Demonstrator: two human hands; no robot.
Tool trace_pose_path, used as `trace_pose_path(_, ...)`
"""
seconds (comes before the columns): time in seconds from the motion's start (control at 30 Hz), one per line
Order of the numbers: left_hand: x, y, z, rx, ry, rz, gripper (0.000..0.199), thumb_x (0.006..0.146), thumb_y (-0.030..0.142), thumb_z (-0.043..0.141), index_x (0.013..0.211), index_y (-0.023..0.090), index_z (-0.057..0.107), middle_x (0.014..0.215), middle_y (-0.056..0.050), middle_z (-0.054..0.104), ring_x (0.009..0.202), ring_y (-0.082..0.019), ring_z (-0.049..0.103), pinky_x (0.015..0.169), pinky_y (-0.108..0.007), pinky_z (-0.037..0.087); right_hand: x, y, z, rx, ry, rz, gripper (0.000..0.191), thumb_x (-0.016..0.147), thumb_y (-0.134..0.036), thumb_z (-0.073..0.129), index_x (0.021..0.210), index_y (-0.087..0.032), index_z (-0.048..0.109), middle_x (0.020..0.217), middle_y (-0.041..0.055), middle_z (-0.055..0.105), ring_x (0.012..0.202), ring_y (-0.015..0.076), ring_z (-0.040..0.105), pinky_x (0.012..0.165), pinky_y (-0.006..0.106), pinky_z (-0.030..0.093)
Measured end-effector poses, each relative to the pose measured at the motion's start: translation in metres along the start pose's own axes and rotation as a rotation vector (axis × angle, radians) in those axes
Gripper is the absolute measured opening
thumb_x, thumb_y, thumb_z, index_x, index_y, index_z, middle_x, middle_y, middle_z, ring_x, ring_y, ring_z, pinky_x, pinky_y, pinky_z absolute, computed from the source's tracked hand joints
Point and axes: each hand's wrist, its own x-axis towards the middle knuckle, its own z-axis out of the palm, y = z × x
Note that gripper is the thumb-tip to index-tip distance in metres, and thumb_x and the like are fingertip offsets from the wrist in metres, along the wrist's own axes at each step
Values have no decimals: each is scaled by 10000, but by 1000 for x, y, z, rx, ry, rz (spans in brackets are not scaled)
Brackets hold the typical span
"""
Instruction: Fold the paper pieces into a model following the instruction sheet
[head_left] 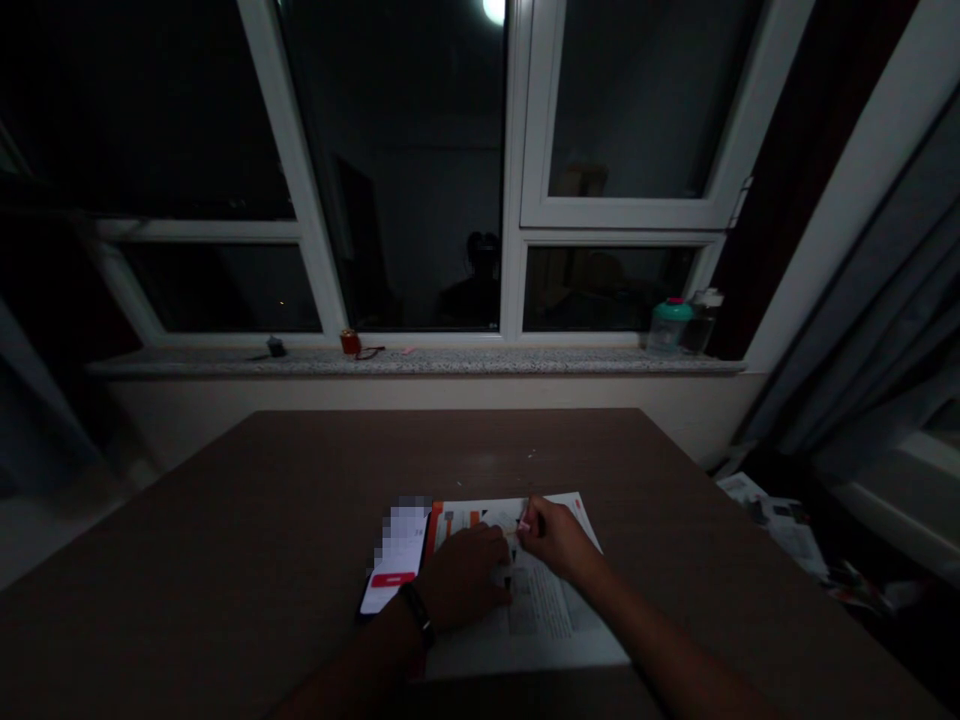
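A printed page (551, 625) with pictures and text, bearing an orange strip at its left edge, lies flat on the brown table. My left hand (466, 568), with a dark band on its wrist, rests across the page's left half, palm down, thumb apart from the fingers. Toward the page's upper right, my right hand (553, 535) is closed in a pinch. Between its fingertips shows a small pink thing (524, 523), too small and dim to name. Left of the page lies a lit phone (396, 560), part of its screen blurred out.
Small pale scraps (532, 454) dot the brown table (360, 450) beyond the page. On the stone windowsill (465, 360) stand a small red container (350, 342), a dark little object (276, 346) and a teal-lidded bottle (670, 328). Papers (780, 520) lie below, right of the table.
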Motion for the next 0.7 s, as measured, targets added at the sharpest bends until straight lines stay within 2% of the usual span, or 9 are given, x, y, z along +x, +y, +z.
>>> trace_pose_path(0.2, -2, -1, -1, -13, 8, 58, 255, 773, 291, 735, 988, 225, 615, 1077, -31, 620, 1032, -247, 566, 844, -357, 445, -11, -5, -2, 48, -163, -19, 162, 710, -126, 620, 703, -205, 478, 660, -42, 604, 570, 105, 520, 527, 184, 335)
trace_pose_path(0.3, -2, -3, -1, -18, 8, 67, 259, 779, 267, 738, 1007, 238, 621, 1089, -26, 620, 1048, -248, 565, 852, -359, 446, -15, -8, 0, 22, -197, -25, 167, 707, -135, 631, 706, -206, 481, 675, -33, 625, 585, 110, 536, 525, 186, 326)
trace_pose_path(0.53, 0, -12, 1, -28, -33, 87, 217, 795, 203, 727, 990, 226, 633, 1132, -38, 609, 1088, -245, 556, 917, -362, 439, -9, -6, 1, -41, -43, 15, 145, 708, -117, 594, 706, -208, 481, 625, -42, 578, 575, 116, 530, 532, 194, 320)
trace_pose_path(0.7, 0, -21, -1, -77, -44, 161, 319, 766, 227, 769, 1058, 247, 641, 1152, -28, 601, 1081, -234, 559, 921, -351, 437, -5, -5, -3, -95, 45, 26, 139, 703, -111, 576, 703, -207, 476, 642, -32, 573, 592, 124, 528, 559, 206, 337)
